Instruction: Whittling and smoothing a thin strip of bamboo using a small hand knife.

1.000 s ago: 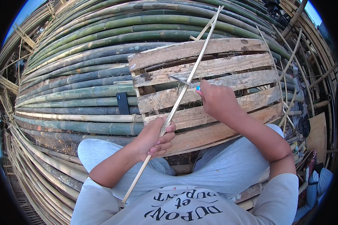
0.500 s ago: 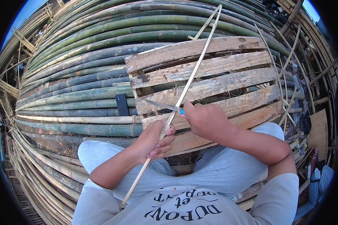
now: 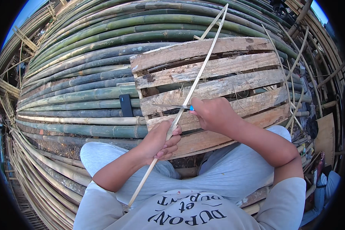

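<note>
Bamboo strip (image 3: 198,76), head view: held in the left grip (image 3: 161,140), fingers wrapped round it, crossing above the slatted wooden surface (image 3: 241,64). Right grip (image 3: 214,113) is closed on a knife (image 3: 166,105).

Hidden: strip section inside the left grip; most of the knife handle inside the right grip, only a bit of blue showing. Can't make out whether the blade edge bites into the strip or just lies against it.

Axis: strip runs diagonally, near end down-left of the left grip over the lap, far end up-right, well beyond both grips. Blade points left from the right grip, crossing the strip just above the left grip.

Looks: pale straw colour, long, thin, fairly straight; far tip has a piece folded back in a narrow V.
</note>
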Available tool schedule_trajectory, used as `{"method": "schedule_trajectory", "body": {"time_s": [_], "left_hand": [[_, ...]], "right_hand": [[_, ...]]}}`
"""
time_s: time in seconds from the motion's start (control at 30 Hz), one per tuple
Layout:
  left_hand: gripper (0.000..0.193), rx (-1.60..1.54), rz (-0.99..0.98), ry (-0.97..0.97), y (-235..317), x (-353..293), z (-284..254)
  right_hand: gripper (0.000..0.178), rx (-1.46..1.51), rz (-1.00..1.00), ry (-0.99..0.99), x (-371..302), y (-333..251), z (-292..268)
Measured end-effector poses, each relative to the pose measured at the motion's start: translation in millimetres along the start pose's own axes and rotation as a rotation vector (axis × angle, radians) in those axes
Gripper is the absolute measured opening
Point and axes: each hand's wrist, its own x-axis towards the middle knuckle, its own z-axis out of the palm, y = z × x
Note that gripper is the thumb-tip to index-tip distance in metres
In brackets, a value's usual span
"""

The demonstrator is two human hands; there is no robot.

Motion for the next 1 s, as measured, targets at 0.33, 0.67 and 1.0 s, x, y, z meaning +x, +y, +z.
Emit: {"method": "schedule_trajectory", "body": {"time_s": [0.33, 0.67, 1.0], "left_hand": [[0.030, -0.036, -0.024, -0.043, -2.8, -3.3, -5.1], [0.029, -0.027, -0.036, -0.026, -0.4, -7.4, 1.0], [0.033, 0.051, 0.015, -0.014, -2.2, -0.4, -0.5]], "right_hand": [[0.022, -0.265, 0.200, 0.120, 17.9, 35.3, -24.8], [0.021, -0.284, 0.281, 0.151, 23.2, 67.8, -22.2], [0.020, -0.100, 0.047, 0.046, 10.4, 18.7, -12.2]]}}
